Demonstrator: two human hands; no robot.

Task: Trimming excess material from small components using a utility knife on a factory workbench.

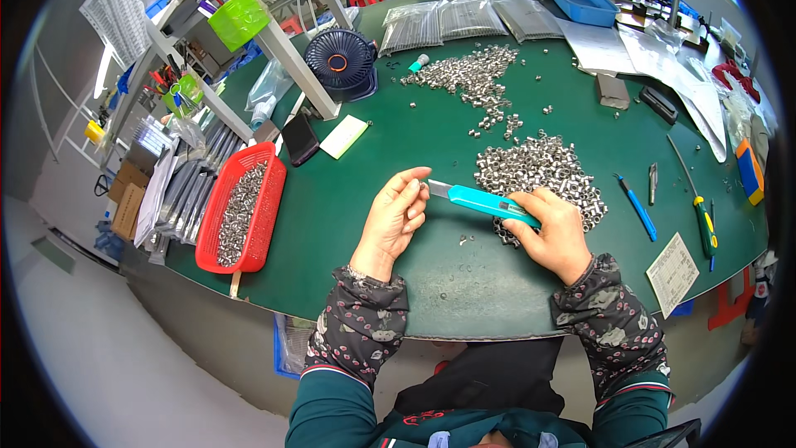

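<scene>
Nearest, we hold a turquoise knife (485, 202) between our two hands, just above the green table (448, 282). Its long axis runs almost level across our view, tilted slightly: the handle end sits lower at the right, and the blade tip points left and a little away from us. Our right hand (554, 232) is closed around the handle, fingers curled over it. Our left hand (396, 217) is loosely curled, its fingertips (417, 185) gathered at the blade tip; whether they pinch some small part there we cannot tell. So the knife bridges both hands, right on the grip, left at the point.

Just behind the right hand lies a heap of small metal nuts (539, 168), touching our knuckles. A few loose ones (466, 240) lie below the knife. Right of the heap lie a blue pen (637, 207) and a screwdriver (703, 220).

Left, at the table edge, a red basket (270, 199) holds more metal parts, filling its middle.

Farther off, a second scatter of parts (473, 75) spreads across the table, with a small fan (340, 60) to its left, clear bags (464, 21) behind, and a blue tray (583, 2) at the far right.
</scene>
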